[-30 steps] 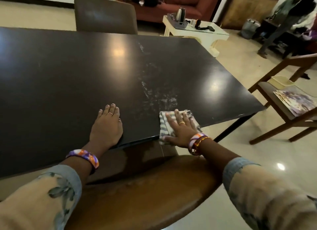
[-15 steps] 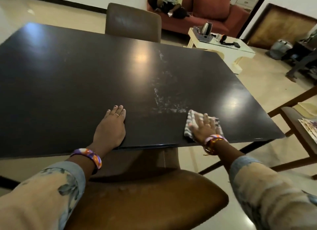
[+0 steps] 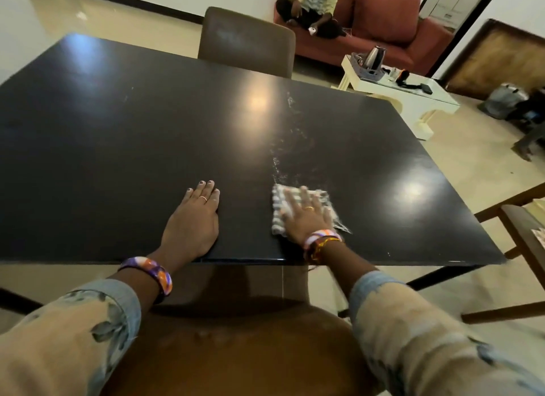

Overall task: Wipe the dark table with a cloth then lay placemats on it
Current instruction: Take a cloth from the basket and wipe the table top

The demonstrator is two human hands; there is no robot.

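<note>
The dark glossy table (image 3: 124,147) fills the middle of the view. My right hand (image 3: 305,215) lies flat with spread fingers on a grey-and-white striped cloth (image 3: 278,205), pressing it onto the tabletop near the front edge. A whitish smear (image 3: 290,156) runs from the cloth toward the far edge. My left hand (image 3: 193,221) rests palm down on the bare table, a little left of the cloth, fingers straight and together. No placemats are on the table.
A brown padded chair (image 3: 247,354) stands under the front edge between my arms; another chair (image 3: 247,41) stands at the far side. A wooden chair (image 3: 522,236) is at the right. A white side table (image 3: 410,97) and a person on a red sofa (image 3: 383,26) are behind.
My right hand has pushed the cloth away from the front edge onto the tabletop and a little to the right. My view has lifted, showing more of the room. My left hand stays put.
</note>
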